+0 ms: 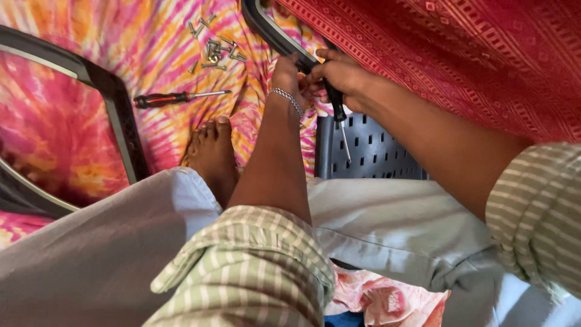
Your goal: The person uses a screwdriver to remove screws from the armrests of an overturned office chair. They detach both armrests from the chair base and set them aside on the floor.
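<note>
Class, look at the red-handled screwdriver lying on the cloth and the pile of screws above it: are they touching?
Apart. The head view shows patterned cloth between the red-handled screwdriver and the pile of screws; its tip stops below the pile.

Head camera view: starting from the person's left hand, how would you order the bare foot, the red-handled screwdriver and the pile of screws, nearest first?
Measured from the left hand:
1. Bare foot, just below and left of it.
2. Pile of screws, up and to the left on the cloth; nearly as close as the foot.
3. Red-handled screwdriver, farthest left, lying flat.
</note>
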